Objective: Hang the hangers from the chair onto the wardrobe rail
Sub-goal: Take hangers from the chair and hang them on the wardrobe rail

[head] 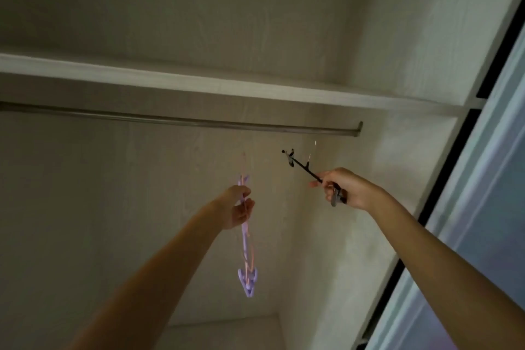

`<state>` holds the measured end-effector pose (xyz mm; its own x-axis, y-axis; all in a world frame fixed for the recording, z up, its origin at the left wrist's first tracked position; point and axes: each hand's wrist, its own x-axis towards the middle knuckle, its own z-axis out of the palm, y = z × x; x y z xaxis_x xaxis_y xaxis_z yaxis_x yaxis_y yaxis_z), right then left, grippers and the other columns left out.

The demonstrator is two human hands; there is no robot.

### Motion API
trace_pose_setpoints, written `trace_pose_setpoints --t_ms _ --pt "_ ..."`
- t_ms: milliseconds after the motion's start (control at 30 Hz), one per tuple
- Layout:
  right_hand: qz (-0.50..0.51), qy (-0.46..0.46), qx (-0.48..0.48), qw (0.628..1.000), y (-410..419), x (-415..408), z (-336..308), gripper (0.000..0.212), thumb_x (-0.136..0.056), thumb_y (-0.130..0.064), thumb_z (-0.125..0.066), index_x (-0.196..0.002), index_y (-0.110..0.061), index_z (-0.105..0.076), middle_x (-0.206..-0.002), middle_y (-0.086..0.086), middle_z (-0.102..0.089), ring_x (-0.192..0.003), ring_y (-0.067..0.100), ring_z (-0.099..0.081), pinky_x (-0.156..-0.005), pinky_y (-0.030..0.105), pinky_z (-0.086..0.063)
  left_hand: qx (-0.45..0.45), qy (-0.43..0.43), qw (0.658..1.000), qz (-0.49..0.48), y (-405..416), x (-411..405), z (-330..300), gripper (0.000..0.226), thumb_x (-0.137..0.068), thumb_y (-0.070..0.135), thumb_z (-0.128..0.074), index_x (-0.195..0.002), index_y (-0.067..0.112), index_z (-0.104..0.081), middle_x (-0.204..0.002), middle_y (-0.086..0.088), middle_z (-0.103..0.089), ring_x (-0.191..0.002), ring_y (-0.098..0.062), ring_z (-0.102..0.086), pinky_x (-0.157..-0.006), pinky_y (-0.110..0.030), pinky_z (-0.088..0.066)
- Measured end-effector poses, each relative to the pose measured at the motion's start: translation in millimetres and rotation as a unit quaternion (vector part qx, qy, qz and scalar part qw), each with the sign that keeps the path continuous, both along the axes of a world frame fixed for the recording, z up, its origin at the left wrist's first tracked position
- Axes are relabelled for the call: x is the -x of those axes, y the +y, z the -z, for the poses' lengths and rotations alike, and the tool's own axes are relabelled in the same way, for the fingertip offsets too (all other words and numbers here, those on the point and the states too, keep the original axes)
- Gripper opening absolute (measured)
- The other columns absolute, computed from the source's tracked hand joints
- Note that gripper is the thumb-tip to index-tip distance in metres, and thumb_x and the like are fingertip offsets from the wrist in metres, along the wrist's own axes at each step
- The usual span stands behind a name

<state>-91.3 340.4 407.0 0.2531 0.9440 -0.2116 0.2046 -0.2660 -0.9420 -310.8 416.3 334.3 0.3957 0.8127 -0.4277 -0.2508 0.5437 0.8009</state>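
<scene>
I look up into a white wardrobe. A metal rail (181,120) runs from the left edge to a bracket on the right side wall, with nothing hanging on it. My left hand (238,206) grips a purple and pink bundle of hangers (246,253), seen edge-on and hanging below the rail. My right hand (345,186) holds a thin black clip hanger (301,165), tilted up to the left, its thin wire hook just under the rail's right end. The chair is out of sight.
A white shelf (227,85) sits just above the rail. The wardrobe's right side wall (355,236) is close to my right hand. A sliding door with a dark frame (483,207) stands at the far right. A lower ledge (224,332) shows at the bottom.
</scene>
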Motion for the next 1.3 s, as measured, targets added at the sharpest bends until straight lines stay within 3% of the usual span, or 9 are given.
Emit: trace_pose_setpoints --t_ms 233,367,433,533,567,667,833,1133,1300 --pt "0.035 0.098 -0.006 0.995 66 0 -15 0.030 -0.087 0.005 -0.031 -0.113 -0.001 -0.041 -0.088 0.009 -0.064 -0.028 0.003 -0.036 -0.028 0.013 -0.029 0.007 -0.015 1.000 0.000 45 -7 -13 0.019 -0.091 0.011 -0.053 -0.074 0.010 -0.046 -0.070 -0.007 -0.050 -0.028 -0.011 -0.054 -0.034 -0.016 -0.046" --pt "0.039 0.058 0.030 0.997 89 0 -3 0.038 -0.083 0.003 -0.034 -0.118 -0.009 -0.044 -0.088 0.009 -0.067 -0.032 0.007 -0.038 -0.031 0.016 -0.032 0.005 -0.022 1.000 -0.004 62 -5 -16 0.013 -0.091 0.011 -0.052 -0.079 0.010 -0.047 -0.071 -0.007 -0.048 -0.028 -0.011 -0.054 -0.034 -0.016 -0.046" --pt "0.034 0.038 0.038 0.998 92 1 3 0.042 -0.086 0.002 -0.036 -0.127 -0.003 -0.044 -0.089 0.008 -0.067 -0.039 0.008 -0.042 -0.037 0.018 -0.036 0.002 -0.020 1.000 0.003 68 -3 -14 0.011 -0.091 0.011 -0.053 -0.081 0.009 -0.048 -0.071 -0.007 -0.048 -0.030 -0.011 -0.055 -0.035 -0.016 -0.047" --pt "0.027 -0.091 0.053 0.994 91 7 2 0.016 -0.093 -0.011 -0.043 -0.101 -0.006 -0.056 -0.097 0.012 -0.066 -0.068 0.016 -0.059 -0.064 0.026 -0.042 -0.004 -0.016 1.000 0.016 72 -1 -11 0.013 -0.091 0.013 -0.054 -0.079 0.010 -0.049 -0.071 -0.006 -0.049 -0.035 -0.010 -0.057 -0.038 -0.017 -0.049" --pt "0.033 -0.186 0.052 0.981 91 7 0 0.017 -0.094 -0.018 -0.045 -0.098 -0.006 -0.056 -0.104 0.015 -0.063 -0.082 0.021 -0.062 -0.072 0.028 -0.044 -0.002 -0.018 1.000 0.016 73 0 -10 0.015 -0.091 0.013 -0.053 -0.077 0.010 -0.048 -0.071 -0.006 -0.049 -0.034 -0.010 -0.057 -0.038 -0.017 -0.049" --pt "0.098 -0.455 -0.048 0.884 95 2 -6 0.050 -0.096 -0.030 -0.044 -0.139 -0.005 -0.035 -0.146 0.016 -0.036 -0.132 0.031 -0.038 -0.106 0.038 -0.036 0.001 -0.025 1.000 0.016 74 3 -10 0.019 -0.091 0.013 -0.053 -0.074 0.009 -0.047 -0.070 -0.007 -0.049 -0.031 -0.011 -0.056 -0.038 -0.016 -0.049" --pt "0.081 -0.651 -0.188 0.731 119 3 -18 0.053 -0.096 -0.024 -0.046 -0.143 -0.011 -0.028 -0.144 0.012 -0.039 -0.130 0.028 -0.039 -0.109 0.040 -0.030 0.011 -0.020 1.000 0.017 77 5 -8 0.018 -0.090 0.014 -0.055 -0.074 0.009 -0.049 -0.067 -0.008 -0.053 -0.039 -0.012 -0.057 -0.039 -0.016 -0.050" --pt "0.057 -0.714 -0.270 0.643 145 -20 -14 0.025 -0.089 -0.012 -0.055 -0.113 -0.012 -0.062 -0.109 0.009 -0.063 -0.101 0.027 -0.055 -0.091 0.037 -0.037 0.030 -0.012 0.999 0.029 79 1 -2 0.021 -0.091 0.011 -0.054 -0.070 0.009 -0.048 -0.073 -0.009 -0.050 -0.064 -0.014 -0.051 -0.040 -0.016 -0.050" --pt "0.122 -0.722 -0.206 0.649 136 -57 -10 0.030 -0.082 0.003 -0.055 -0.109 -0.007 -0.063 -0.108 0.013 -0.064 -0.101 0.030 -0.055 -0.090 0.038 -0.038 0.028 -0.008 0.999 0.031 82 -3 -1 0.017 -0.091 0.012 -0.054 -0.075 0.009 -0.049 -0.074 -0.008 -0.050 -0.065 -0.013 -0.052 -0.040 -0.016 -0.051"
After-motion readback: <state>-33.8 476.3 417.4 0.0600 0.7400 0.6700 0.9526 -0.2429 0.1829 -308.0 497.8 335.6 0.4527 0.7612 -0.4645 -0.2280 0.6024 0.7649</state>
